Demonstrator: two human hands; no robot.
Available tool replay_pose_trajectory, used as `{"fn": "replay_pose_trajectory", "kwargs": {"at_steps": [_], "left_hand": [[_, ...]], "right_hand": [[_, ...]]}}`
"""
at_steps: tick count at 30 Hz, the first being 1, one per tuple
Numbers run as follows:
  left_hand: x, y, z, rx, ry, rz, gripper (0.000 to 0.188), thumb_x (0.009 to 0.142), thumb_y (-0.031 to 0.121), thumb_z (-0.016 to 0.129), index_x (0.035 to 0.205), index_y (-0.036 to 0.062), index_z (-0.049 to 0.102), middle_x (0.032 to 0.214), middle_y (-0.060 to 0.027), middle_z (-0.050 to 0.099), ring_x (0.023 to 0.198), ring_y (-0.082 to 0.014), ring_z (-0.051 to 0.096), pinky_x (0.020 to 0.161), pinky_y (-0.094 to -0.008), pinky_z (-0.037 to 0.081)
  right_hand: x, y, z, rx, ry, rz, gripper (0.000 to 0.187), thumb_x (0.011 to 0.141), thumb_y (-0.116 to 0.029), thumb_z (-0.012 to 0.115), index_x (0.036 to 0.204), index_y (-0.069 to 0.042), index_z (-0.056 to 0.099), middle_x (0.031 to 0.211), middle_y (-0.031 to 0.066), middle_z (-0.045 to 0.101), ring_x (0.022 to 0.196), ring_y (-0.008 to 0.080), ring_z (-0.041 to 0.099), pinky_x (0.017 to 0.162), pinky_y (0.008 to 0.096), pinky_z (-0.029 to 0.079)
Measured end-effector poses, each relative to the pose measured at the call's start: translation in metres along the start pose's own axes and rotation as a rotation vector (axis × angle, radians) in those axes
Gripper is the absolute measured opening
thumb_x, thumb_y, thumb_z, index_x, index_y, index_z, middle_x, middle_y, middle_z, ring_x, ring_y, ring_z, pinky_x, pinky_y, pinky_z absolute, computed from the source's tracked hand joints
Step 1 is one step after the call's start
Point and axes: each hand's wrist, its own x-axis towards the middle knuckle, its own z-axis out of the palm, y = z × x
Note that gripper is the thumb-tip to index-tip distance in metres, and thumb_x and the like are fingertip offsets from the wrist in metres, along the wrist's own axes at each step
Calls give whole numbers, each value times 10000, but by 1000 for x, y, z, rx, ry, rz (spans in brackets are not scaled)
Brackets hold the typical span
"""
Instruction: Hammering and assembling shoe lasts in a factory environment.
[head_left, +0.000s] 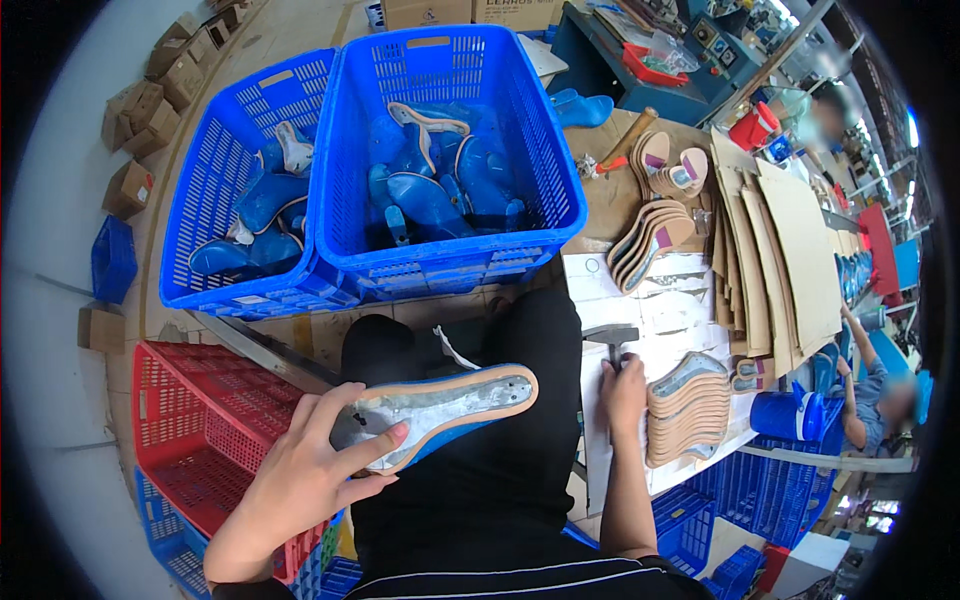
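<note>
My left hand (pixel 300 480) grips the heel end of a blue shoe last (pixel 440 410) with a tan insole board on its sole; my thumb lies across the top and my fingers (pixel 325 405) curl around the far edge, pinching it firmly. The last rests sole-up over my lap, its toe pointing away to the right of my fingers. Just under that hand sits a red crate (pixel 190 440), with a blue crate below it.

My right hand (pixel 622 385) lies on the white table (pixel 660 320), fingers pressed together around the handle of a hammer (pixel 612 335), whose head sits just beyond my fingertips. Right beside those fingers is a stack of tan insole boards (pixel 690 405), and past them a blue cup (pixel 790 415).

Further out from my left fingers stand two large blue baskets (pixel 450 260) full of blue lasts. Beyond my right fingers lie more insole stacks (pixel 650 235) and cardboard sheets (pixel 790 250). Another person's sleeve (pixel 862 385) shows at the far right.
</note>
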Motion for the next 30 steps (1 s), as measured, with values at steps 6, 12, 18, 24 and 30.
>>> {"fn": "replay_pose_trajectory", "kwargs": {"at_steps": [6,12,18,24,30], "left_hand": [[-10,0,-5,-39,-24,-23,572,858,287,897,1404,325,729,1490,-189,465,1256,-403,556,909,-488,652],[-10,1,-10,-125,-68,-33,567,872,264,891,1413,305,725,1515,-190,452,1303,-401,542,997,-471,606],[-13,-1,-9,-128,-68,-78,577,855,267,902,1403,308,725,1533,-176,439,1337,-400,533,1049,-467,572],[-14,-7,-5,-107,-5,32,552,904,240,863,1432,267,701,1457,-216,454,1200,-412,556,907,-455,630],[-15,-8,1,-111,10,42,580,887,224,859,1439,272,688,1438,-214,455,1162,-425,554,881,-470,630]], "right_hand": [[6,4,-19,223,-84,107,338,1076,-256,654,1216,48,608,925,267,735,847,451,729,769,506,565],[-40,-86,-135,643,-174,65,365,1135,-329,571,1051,13,668,676,47,580,592,102,529,542,332,408],[-64,-181,-216,324,-355,-443,322,1074,-279,673,1009,35,708,722,244,677,699,478,683,644,511,535],[-65,-206,-214,145,-404,-482,353,1079,-307,669,922,9,663,694,259,660,693,496,675,615,534,525],[-57,-181,-253,224,109,-649,207,1074,-133,640,1150,49,702,981,200,707,718,368,649,743,433,564]]}}
